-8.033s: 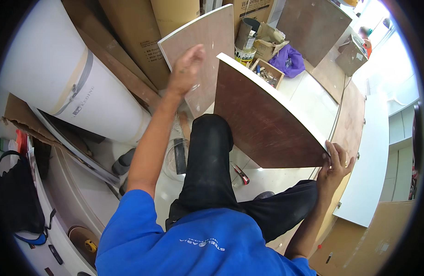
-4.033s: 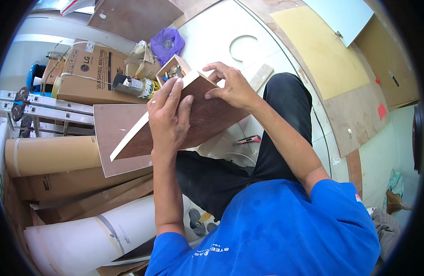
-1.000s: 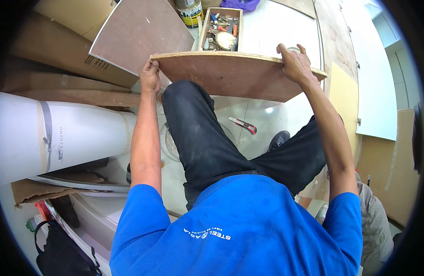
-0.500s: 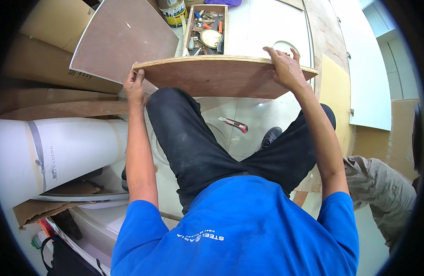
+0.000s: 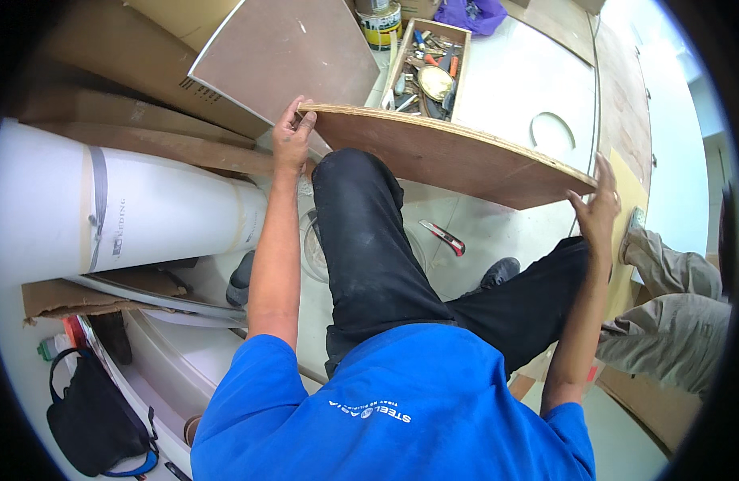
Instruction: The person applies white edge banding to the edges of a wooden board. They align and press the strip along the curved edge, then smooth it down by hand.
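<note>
Left hand [image 5: 293,138] and right hand [image 5: 598,210] bracket a brown plywood panel [image 5: 450,160] just beyond the left knee [image 5: 356,188], its long axis running left to right.

The left pinches the near corner; the right straddles the opposite end, thumb and fingers parted, its pressure impossible to tell. Layered grain stripes the panel's pale edge; a slim utility knife [image 5: 442,237] lies on glossy floor tiles [image 5: 475,218].

The floor [image 5: 486,228] bears a knife [image 5: 450,242] and tray [image 5: 464,68].
</note>
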### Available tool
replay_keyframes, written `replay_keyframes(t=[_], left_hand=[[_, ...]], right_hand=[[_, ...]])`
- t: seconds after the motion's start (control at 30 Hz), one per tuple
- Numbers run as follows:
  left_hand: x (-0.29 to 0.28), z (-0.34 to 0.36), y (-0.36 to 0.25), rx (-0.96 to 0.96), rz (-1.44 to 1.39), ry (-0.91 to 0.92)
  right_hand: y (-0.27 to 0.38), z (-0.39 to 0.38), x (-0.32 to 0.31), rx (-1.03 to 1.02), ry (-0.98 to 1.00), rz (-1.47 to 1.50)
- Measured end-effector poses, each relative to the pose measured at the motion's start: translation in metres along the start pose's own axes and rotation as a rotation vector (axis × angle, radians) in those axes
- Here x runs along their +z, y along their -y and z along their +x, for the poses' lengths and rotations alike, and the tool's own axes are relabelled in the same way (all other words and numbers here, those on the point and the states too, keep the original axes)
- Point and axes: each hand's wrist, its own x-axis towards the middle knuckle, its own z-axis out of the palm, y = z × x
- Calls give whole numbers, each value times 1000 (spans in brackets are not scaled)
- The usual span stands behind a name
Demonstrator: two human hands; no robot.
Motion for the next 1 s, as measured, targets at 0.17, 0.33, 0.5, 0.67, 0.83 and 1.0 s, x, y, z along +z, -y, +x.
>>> replay_keyframes(t=[0.17,0.33,0.5,0.67,0.83,1.0], left_hand=[[6,-11,-10,-90,-18,-197],[14,-25,-5,-41,-224,-220],[16,-33,-3,-24,-303,-244],[17,-31,-6,-63,-371,-294],[15,-31,-1,-37,-283,-298],[5,-33,-4,-2,59,-277]], right_hand=[[-44,-13,24,425,103,817],[-56,-21,46,578,60,1048],[-61,-25,51,585,11,1023],[-65,-27,57,507,-2,945],[-68,-26,56,545,20,917],[-73,-26,55,490,53,878]])
